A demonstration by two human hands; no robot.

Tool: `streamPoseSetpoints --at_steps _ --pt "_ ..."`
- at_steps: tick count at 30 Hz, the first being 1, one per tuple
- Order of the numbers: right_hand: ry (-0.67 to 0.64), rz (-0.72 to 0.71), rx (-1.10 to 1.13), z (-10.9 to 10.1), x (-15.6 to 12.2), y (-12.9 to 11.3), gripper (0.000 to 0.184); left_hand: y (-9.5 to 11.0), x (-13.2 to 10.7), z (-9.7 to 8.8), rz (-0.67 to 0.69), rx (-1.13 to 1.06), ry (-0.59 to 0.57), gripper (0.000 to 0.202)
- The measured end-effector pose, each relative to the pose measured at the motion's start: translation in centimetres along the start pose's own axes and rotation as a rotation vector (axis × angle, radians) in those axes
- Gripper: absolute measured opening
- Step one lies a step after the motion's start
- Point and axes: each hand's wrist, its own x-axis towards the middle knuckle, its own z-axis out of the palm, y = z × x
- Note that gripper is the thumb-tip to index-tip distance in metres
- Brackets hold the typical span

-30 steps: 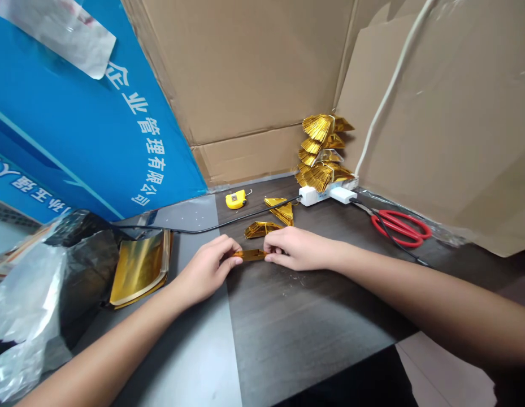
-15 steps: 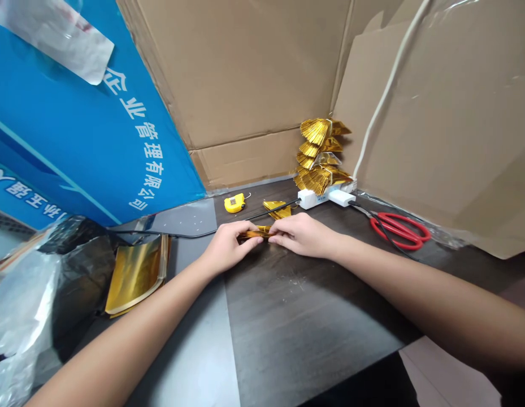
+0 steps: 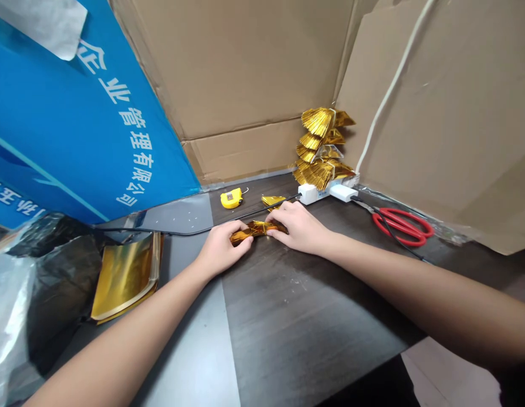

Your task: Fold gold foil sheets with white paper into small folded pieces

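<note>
Between my two hands lies a narrow bundle of gold foil paper (image 3: 259, 229), bound near its middle by a thin band. My left hand (image 3: 223, 244) is closed on the bundle's left end, thumb at the front and fingers behind. On the right part, my right hand (image 3: 296, 226) pinches it between thumb and fingers. Just behind my right hand sits another folded piece of gold foil (image 3: 273, 200), partly hidden. A stack of fanned gold foil bundles (image 3: 319, 147) rises at the back, over the white power strip (image 3: 312, 193).
A yellow tape measure (image 3: 231, 198) lies behind my hands, near a black cable (image 3: 194, 232). Red-handled scissors (image 3: 404, 226) are at the right. Gold foil sheets (image 3: 124, 277) and a black plastic bag (image 3: 61, 294) lie at the left. Cardboard (image 3: 245, 68) walls the back.
My hands have moved slightly apart along the gold foil bundle, so more of it and its band shows. The camera view has shifted a little.
</note>
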Motion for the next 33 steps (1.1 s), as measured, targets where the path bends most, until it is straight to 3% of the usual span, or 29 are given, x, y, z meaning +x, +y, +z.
streamPoseSetpoints --at_steps 4,12,26,33 --pt "-0.031 0.003 -0.003 0.0 0.1 0.2 0.01 -0.1 0.0 0.3 -0.023 0.01 0.02 0.013" --pt "-0.054 -0.069 0.037 0.5 0.2 0.3 0.022 0.2 0.0 0.7 -0.07 0.027 0.031 0.015" --pt "-0.008 -0.096 0.108 1.4 0.2 0.5 0.011 0.4 0.0 0.9 -0.083 0.054 0.038 0.014" --pt "-0.01 -0.113 0.155 1.5 0.2 0.8 0.015 0.2 0.0 1.0 -0.067 0.078 0.032 0.021"
